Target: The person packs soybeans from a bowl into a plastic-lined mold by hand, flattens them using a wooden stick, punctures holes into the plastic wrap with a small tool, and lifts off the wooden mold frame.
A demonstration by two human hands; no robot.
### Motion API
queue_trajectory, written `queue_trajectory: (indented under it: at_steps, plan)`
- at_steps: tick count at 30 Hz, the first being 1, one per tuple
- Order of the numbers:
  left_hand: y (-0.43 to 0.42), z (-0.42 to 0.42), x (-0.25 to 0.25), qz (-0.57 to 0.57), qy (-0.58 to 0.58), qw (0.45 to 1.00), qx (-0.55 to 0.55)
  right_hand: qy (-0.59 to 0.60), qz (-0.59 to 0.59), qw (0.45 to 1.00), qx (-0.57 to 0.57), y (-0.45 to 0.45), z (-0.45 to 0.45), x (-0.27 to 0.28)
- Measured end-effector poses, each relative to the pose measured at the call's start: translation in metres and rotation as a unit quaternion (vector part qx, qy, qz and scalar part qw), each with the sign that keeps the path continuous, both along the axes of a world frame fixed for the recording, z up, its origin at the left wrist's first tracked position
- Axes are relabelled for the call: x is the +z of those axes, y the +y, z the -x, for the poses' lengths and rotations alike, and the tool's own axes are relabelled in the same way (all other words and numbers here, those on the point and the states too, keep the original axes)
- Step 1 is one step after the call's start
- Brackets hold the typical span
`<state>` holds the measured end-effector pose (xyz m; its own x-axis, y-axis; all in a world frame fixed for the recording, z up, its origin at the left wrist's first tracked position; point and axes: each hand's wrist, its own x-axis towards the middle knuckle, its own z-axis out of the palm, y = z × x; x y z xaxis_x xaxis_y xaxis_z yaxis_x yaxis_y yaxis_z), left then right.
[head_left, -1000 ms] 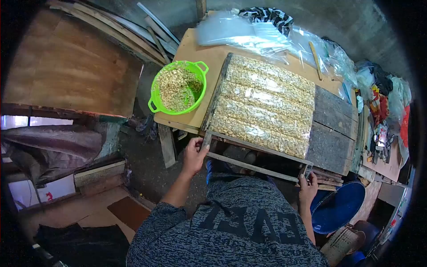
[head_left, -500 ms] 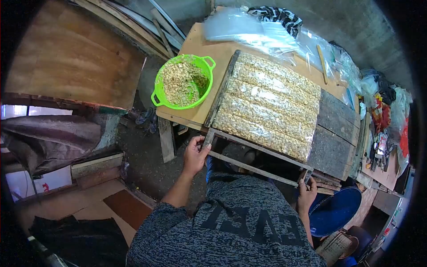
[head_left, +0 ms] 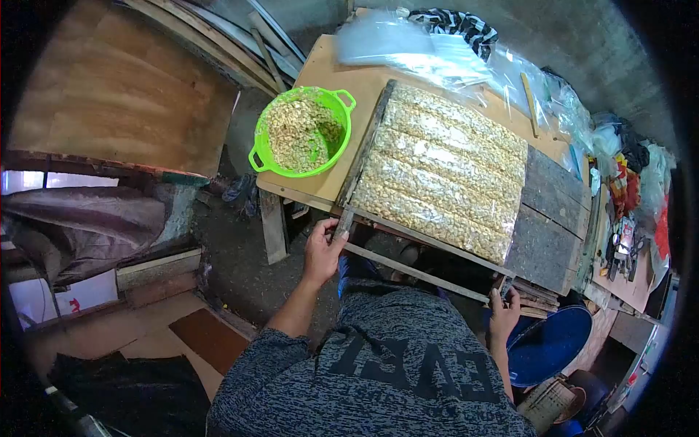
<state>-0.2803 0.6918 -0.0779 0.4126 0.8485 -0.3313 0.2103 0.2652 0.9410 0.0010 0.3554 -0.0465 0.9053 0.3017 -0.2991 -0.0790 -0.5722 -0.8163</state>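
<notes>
A wooden frame [head_left: 415,274] juts out from the table's front edge, close to my body. My left hand [head_left: 321,250] is closed round its left end, thumb on top. At its right end my right hand [head_left: 503,306] grips the other corner. Beyond the frame lie several long rows of pale grain-like pieces under clear plastic [head_left: 444,167], side by side. A bright green basket [head_left: 302,173] with two handles, partly filled with similar loose pieces [head_left: 295,131], sits left of the rows on the tan table [head_left: 320,191].
Dark wooden boards [head_left: 546,218] lie right of the rows. Clear plastic sheets [head_left: 408,47] and a wooden stick [head_left: 529,105] are at the table's back. A blue drum [head_left: 550,346] stands at lower right. Bags [head_left: 630,175] are piled at far right. A brown board [head_left: 124,95] fills the upper left.
The view has shifted, so the table, basket and rows appear slightly higher and further right. Both hands still hold the frame, whose left end looks tilted a little differently.
</notes>
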Motion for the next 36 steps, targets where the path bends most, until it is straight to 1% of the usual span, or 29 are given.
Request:
queue_trajectory:
  at_steps: [6,8,10,12,14,17,20,24,26,28,29,30,32,33,34,35,36]
  plan:
    - [-0.015,0.014,-0.007,0.001,-0.014,1.0,0.007,-0.016,-0.021,1.0,0.015,-0.006,0.01,0.007]
    - [-0.017,0.016,-0.006,-0.003,-0.021,1.0,0.005,0.005,-0.024,0.999,0.02,-0.011,0.01,0.005]
    - [-0.019,0.015,-0.001,0.015,-0.022,1.0,0.014,-0.001,-0.014,1.0,0.022,-0.011,0.01,0.004]
    - [-0.018,0.014,-0.001,0.005,-0.025,1.0,0.015,-0.005,-0.005,1.0,0.023,-0.008,0.01,0.005]
    - [-0.016,0.013,-0.002,-0.005,-0.029,0.999,0.016,0.011,-0.036,0.999,0.014,-0.005,0.01,0.008]
    - [-0.01,0.009,-0.004,-0.018,-0.02,0.999,0.02,0.019,-0.05,0.999,-0.007,-0.004,0.008,0.003]
    - [-0.004,0.0,0.004,0.003,-0.009,1.0,0.003,0.051,-0.071,0.996,-0.012,0.002,0.004,0.009]
    - [-0.004,-0.003,0.005,-0.013,0.008,1.0,-0.004,0.049,-0.066,0.996,-0.015,-0.016,0.001,-0.008]
    - [-0.008,-0.002,0.009,-0.015,0.005,1.0,-0.007,0.018,-0.068,0.997,-0.003,-0.024,0.0,-0.01]
    - [-0.015,0.0,0.015,0.033,-0.022,0.999,-0.033,0.01,-0.045,0.999,0.002,-0.029,-0.001,-0.002]
    - [-0.019,0.0,0.016,0.035,-0.023,0.999,-0.034,0.003,-0.021,1.0,0.007,-0.033,-0.002,0.001]
    - [-0.023,0.0,0.017,0.038,-0.045,0.997,-0.043,-0.019,-0.034,0.999,0.006,-0.04,-0.003,-0.003]
    - [-0.03,-0.003,0.018,0.04,-0.086,0.994,-0.056,-0.017,-0.043,0.999,-0.008,-0.055,-0.006,-0.009]
    - [-0.032,-0.006,0.023,0.043,-0.089,0.993,-0.059,-0.015,-0.055,0.998,-0.021,-0.06,-0.008,-0.008]
    - [-0.033,-0.01,0.032,0.073,-0.082,0.991,-0.078,-0.018,-0.052,0.998,-0.025,-0.064,-0.011,-0.005]
    - [-0.035,-0.014,0.04,0.104,-0.075,0.987,-0.098,-0.025,-0.027,0.999,-0.017,-0.067,-0.014,-0.001]
    - [-0.037,-0.017,0.045,0.104,-0.074,0.985,-0.115,-0.031,-0.003,0.999,-0.011,-0.068,-0.016,0.004]
